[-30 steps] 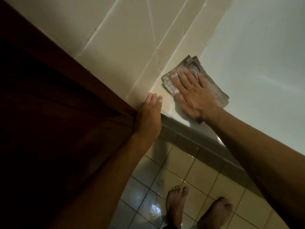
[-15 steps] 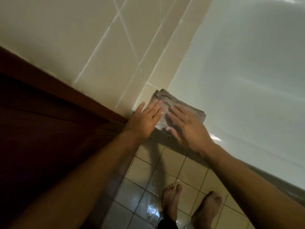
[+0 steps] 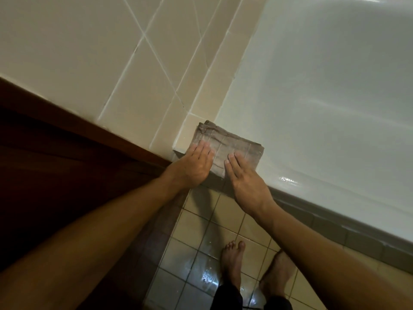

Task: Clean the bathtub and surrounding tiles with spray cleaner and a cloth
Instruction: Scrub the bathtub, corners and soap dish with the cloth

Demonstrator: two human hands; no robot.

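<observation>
Left hand (image 3: 193,165) lies flat, fingers straight and together, pressing the left part of the folded cloth (image 3: 228,146), while the dark wooden door frame (image 3: 67,139) runs well to the left of that cloth and the beige wall tiles (image 3: 111,63) rise behind it. Taking the cloth as the landmark, it sits on the corner of the tub ledge (image 3: 185,136), where the tiled strip meets the bathtub (image 3: 324,97), with its near edge hanging slightly over the front lip. Just right of the left hand, the right hand (image 3: 244,177) also rests flat on the cloth with fingers extended and close together, gripping nothing. Right of the cloth the white tub surface shows a wet sheen near its rim, which suggests that stretch has had some wiping, though I cannot tell how much. No spray bottle is in view. Below the cloth, the floor tiles (image 3: 196,220) look wet around the person's bare feet (image 3: 232,260). My judgement is that the job is partway through: the corner is being worked, and most wall tiles remain to be wiped.
</observation>
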